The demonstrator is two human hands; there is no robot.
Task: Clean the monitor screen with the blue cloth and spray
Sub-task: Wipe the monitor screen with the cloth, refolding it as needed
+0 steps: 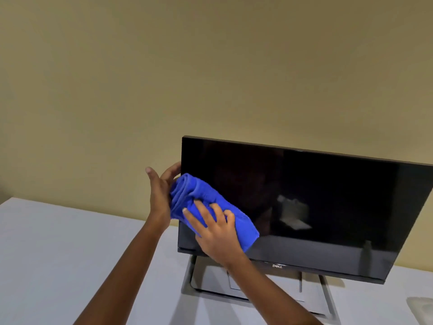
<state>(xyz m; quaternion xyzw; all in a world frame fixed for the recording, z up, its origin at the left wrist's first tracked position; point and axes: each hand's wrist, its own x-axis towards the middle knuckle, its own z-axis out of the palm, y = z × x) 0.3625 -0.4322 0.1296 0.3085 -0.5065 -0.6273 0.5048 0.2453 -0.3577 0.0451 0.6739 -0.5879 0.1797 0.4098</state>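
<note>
1. Right hand [216,233] is flat on the blue cloth [210,202], fingers spread wide, pressing it against the screen [316,198] near its lower left corner. The open palm looks chosen to spread pressure over a broad patch of glass.
2. Left hand [161,191] sits at the monitor's left edge, fingers curled around the side of the frame and touching the bunched end of the cloth. My read: it braces the panel so the push from the right hand does not rock it.
3. The cloth is bright blue, soft and nappy, folded into a thick roll rather than laid out flat, slanting from upper left down to lower right.
4. The monitor [351,274] stands on a grey stand [234,285] on the white table [58,242], close to the beige wall [210,66]. The screen is off, black and glossy, with faint reflections on the right.
5. No spray bottle that I can pick out; a pale blurred object [420,306] lies at the near right edge, too unclear to name.
6. Most of the glass to the right is untouched by the cloth right now, so plenty of wiping looks left.
</note>
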